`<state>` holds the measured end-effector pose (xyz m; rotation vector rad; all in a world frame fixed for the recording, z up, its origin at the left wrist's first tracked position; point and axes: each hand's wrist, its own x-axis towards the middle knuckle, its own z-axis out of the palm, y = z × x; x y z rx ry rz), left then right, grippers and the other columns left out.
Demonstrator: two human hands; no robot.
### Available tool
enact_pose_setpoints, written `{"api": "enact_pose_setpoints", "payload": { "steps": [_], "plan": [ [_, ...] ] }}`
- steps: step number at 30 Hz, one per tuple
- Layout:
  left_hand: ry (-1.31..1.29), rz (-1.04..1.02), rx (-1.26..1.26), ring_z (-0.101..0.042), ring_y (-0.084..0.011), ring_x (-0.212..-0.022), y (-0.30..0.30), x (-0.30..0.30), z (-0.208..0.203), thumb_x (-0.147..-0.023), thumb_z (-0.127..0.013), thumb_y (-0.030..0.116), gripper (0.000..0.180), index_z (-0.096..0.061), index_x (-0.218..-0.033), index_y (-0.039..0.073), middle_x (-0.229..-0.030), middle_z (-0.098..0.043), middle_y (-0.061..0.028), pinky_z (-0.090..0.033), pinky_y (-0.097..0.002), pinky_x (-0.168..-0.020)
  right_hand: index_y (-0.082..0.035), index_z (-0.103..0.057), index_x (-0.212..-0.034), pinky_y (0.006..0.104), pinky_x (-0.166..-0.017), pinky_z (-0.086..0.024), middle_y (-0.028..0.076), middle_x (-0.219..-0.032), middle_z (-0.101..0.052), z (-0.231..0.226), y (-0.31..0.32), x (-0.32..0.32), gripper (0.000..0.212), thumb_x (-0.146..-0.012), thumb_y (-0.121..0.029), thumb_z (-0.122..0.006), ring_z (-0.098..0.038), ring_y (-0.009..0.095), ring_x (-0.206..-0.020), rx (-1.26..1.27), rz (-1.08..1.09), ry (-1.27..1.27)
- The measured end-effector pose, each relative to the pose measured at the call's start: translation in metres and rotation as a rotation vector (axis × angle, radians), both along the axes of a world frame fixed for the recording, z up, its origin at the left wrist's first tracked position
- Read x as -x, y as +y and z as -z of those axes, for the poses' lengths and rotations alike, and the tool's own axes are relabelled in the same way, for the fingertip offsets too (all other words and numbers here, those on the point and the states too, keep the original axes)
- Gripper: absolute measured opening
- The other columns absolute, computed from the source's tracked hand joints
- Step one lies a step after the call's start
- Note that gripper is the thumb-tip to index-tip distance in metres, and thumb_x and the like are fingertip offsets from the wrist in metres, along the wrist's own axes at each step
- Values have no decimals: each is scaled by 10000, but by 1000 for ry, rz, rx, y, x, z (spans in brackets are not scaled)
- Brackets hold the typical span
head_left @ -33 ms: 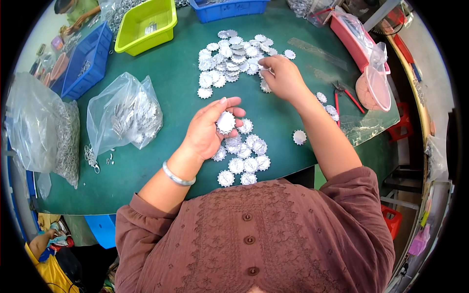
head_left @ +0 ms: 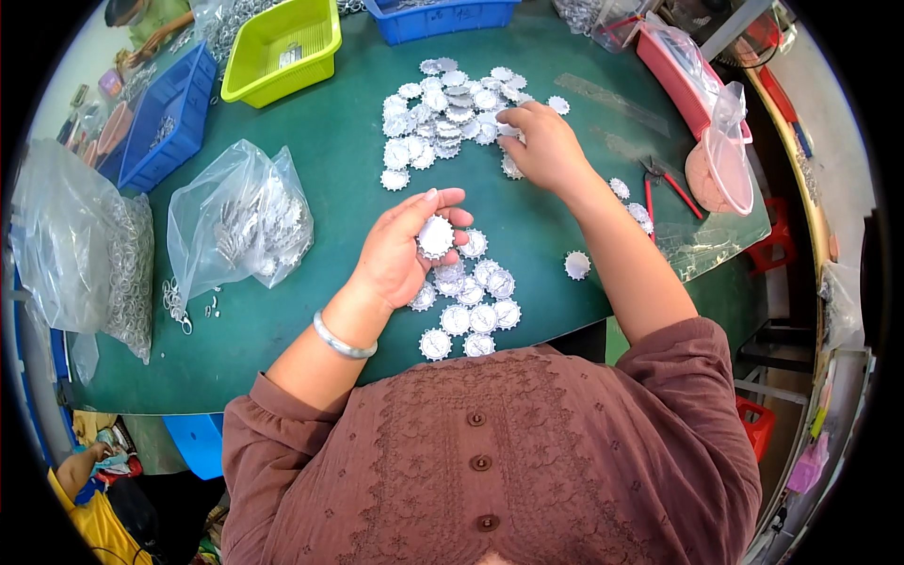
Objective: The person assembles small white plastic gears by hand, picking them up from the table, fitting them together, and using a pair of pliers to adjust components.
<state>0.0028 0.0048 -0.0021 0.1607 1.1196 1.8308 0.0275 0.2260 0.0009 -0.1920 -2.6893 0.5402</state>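
Note:
My left hand [head_left: 400, 247] is palm up, holding a silver disc with a scalloped edge [head_left: 435, 236], like a bottle cap, between thumb and fingers. Under and beside it on the green table lies a group of similar scalloped discs [head_left: 482, 318], several with a line pattern on the face. My right hand [head_left: 546, 146] reaches to the right edge of a larger heap of plain scalloped discs [head_left: 428, 118]. Its thumb and index finger are apart over the discs there, with nothing visible between them. The other fingers of that hand are partly hidden.
Clear bags of metal parts [head_left: 268, 221] [head_left: 130, 273] stand at the left. Blue [head_left: 169, 122] and yellow-green [head_left: 282, 56] bins sit at the far side. Red-handled pliers [head_left: 673, 184], a pink basket [head_left: 673, 80] and a few stray discs [head_left: 577, 265] lie to the right. Another person [head_left: 155, 28] sits at far left.

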Motion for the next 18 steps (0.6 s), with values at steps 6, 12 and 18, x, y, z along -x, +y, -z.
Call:
{"api": "enact_pose_setpoints", "payload": {
  "steps": [6, 12, 18],
  "plan": [
    [16, -7, -17, -548, -148, -745, -2, 1, -1, -892, -411, 261, 310, -516, -1044, 13, -816, -559, -53, -457, -263, -590, -74, -614, -893, 331, -732, -425, 74, -818, -540, 10, 5, 15, 228, -678, -144, -636, -502, 247, -866, -325, -86, 28],
    [37, -10, -13, -544, -148, -746, -2, 1, -1, -888, -423, 249, 294, -518, -1035, 13, -804, -555, -48, -454, -262, -586, -92, -602, -783, 343, -667, -428, 46, -770, -528, 8, 9, 11, 128, -661, -73, -568, -514, 237, -782, -429, -253, 56],
    [3, -52, 43, -546, -132, -722, -1, -1, -4, -877, -457, 246, 279, -521, -1029, 21, -788, -561, -37, -451, -258, -573, -77, -576, -823, 357, -594, -424, 67, -754, -517, -6, -26, -20, 192, -642, -24, -541, -520, 253, -697, -221, -385, 360]
  ]
}}
